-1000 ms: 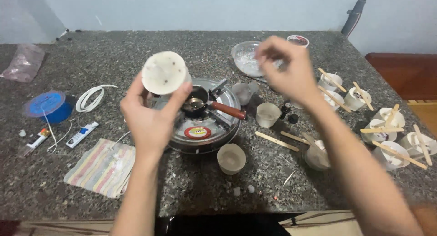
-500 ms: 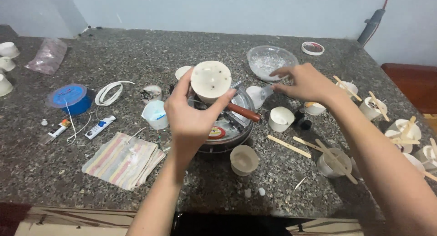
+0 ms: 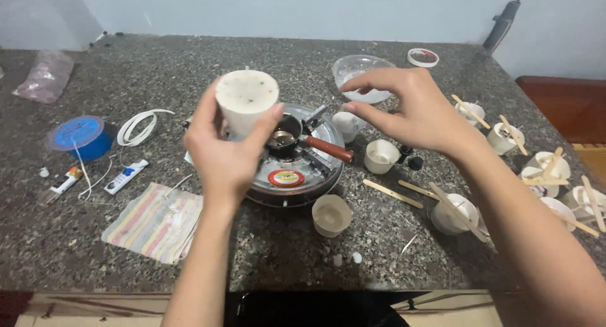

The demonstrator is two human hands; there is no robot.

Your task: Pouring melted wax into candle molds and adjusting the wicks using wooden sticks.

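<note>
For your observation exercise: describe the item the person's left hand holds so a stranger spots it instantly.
Start at the round metal hotplate mid-countertop. Just above its left edge, the left hand grips a white cylindrical candle. Unlike the small cups nearby, it is tall, solid and dark-speckled on top.

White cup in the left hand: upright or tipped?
Tipped. The cup leans in the left hand, its speckled white round end facing the camera.

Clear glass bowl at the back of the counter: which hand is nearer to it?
Right. The right hand hovers at the clear glass bowl, fingertips at its near rim. The left hand, holding a white cylindrical candle, is well left of it.
</note>
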